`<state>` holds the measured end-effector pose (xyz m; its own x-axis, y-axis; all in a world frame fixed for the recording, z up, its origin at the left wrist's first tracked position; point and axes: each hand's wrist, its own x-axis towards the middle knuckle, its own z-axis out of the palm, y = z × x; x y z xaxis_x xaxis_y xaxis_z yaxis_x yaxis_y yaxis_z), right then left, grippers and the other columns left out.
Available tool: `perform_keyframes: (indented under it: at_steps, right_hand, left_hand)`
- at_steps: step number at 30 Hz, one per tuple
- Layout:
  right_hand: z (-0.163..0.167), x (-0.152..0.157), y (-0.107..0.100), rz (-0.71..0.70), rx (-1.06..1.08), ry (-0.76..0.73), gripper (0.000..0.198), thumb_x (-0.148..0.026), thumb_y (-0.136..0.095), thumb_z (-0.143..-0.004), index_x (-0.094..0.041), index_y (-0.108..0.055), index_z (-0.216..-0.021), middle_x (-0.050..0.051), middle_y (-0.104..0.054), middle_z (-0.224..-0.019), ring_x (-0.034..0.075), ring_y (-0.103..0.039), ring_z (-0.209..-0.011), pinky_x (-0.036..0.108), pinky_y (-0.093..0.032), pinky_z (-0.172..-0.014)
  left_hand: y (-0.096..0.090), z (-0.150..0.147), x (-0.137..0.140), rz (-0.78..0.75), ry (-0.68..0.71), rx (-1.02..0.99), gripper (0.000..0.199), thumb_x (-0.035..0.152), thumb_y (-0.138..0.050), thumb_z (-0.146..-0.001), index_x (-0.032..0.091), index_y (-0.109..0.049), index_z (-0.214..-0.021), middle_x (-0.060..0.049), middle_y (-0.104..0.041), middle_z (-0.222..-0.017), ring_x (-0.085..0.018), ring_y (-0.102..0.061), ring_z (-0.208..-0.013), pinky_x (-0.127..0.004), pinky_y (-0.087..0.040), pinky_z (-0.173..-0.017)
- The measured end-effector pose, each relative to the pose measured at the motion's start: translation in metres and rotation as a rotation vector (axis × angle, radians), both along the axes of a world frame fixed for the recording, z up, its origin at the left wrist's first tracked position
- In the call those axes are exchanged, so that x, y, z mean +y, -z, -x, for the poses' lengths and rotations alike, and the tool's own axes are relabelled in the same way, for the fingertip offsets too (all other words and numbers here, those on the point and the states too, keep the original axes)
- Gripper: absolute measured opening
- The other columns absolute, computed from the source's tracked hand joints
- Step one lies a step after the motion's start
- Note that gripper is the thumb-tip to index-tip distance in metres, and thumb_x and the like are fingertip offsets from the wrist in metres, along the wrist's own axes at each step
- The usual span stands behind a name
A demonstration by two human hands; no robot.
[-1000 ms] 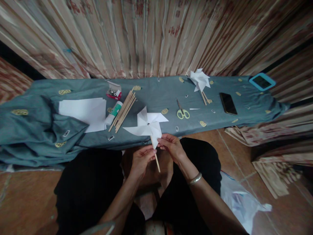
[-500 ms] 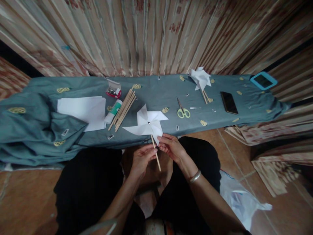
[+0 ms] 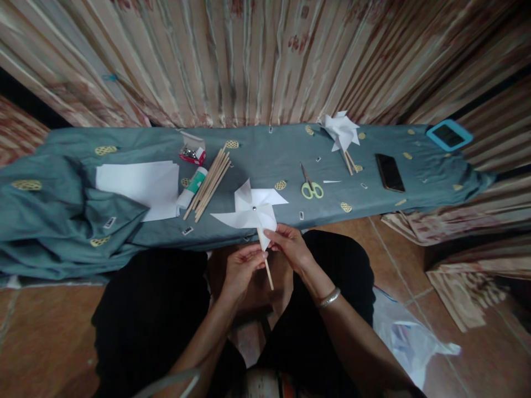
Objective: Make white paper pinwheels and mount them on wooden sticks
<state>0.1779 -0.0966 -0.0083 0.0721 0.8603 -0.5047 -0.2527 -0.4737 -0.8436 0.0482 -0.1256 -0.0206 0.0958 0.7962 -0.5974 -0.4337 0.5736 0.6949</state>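
A seated person holds a white paper pinwheel [image 3: 245, 216] at the near edge of a cloth-covered bench [image 3: 259, 157], its stick [image 3: 269, 272] slanting down between the knees. The left hand [image 3: 241, 269] has its grip clamped on the stick, thumb against fingers; the right hand [image 3: 291, 249], a silver bangle on its wrist, pinches the lowest blade between thumb and fingers. Beyond the pinwheel, to the left, lie wooden sticks [image 3: 210, 185], a glue tube [image 3: 193, 188], a small red box [image 3: 193, 155] of metal pieces and a stack of white paper [image 3: 139, 185]. To the right are green-handled scissors [image 3: 312, 190], more folded paper pinwheels [image 3: 342, 132] with two sticks, and a dark phone [image 3: 390, 172].
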Motion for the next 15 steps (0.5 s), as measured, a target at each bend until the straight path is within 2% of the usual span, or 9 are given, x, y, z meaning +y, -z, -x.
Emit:
perform_keyframes:
  at_steps: [5,9,15]
  right_hand:
    - [0.0006,-0.0007,0.0002,-0.027,-0.044,0.002,0.033,-0.044,-0.086,-0.052,-0.018,-0.066,-0.057,-0.005,-0.06,-0.049,0.005,-0.05,-0.046,0.018,-0.037,-0.046]
    - [0.0019,-0.0001,-0.0007,-0.01,-0.044,0.004,0.032,-0.04,-0.087,-0.05,-0.017,-0.067,-0.058,-0.005,-0.061,-0.051,0.006,-0.051,-0.047,0.018,-0.037,-0.047]
    - [0.0043,0.002,0.0014,-0.012,-0.051,0.004,0.034,-0.044,-0.086,-0.05,-0.017,-0.067,-0.059,-0.005,-0.061,-0.05,0.006,-0.051,-0.047,0.019,-0.037,-0.047]
  left_hand:
    - [-0.0002,0.0025,0.0002,0.027,-0.01,-0.007,0.039,0.032,-0.093,-0.039,0.017,-0.078,-0.072,-0.002,-0.074,-0.068,-0.009,-0.064,-0.058,-0.019,-0.053,-0.056]
    - [-0.0014,0.0071,0.0003,0.007,-0.013,-0.021,0.042,0.041,-0.093,-0.043,0.016,-0.078,-0.074,-0.004,-0.075,-0.073,-0.013,-0.068,-0.059,-0.022,-0.056,-0.057]
    - [0.0014,0.0099,0.0031,0.001,-0.046,-0.029,0.044,0.037,-0.094,-0.041,0.015,-0.077,-0.075,-0.004,-0.075,-0.069,-0.015,-0.07,-0.062,-0.024,-0.057,-0.057]
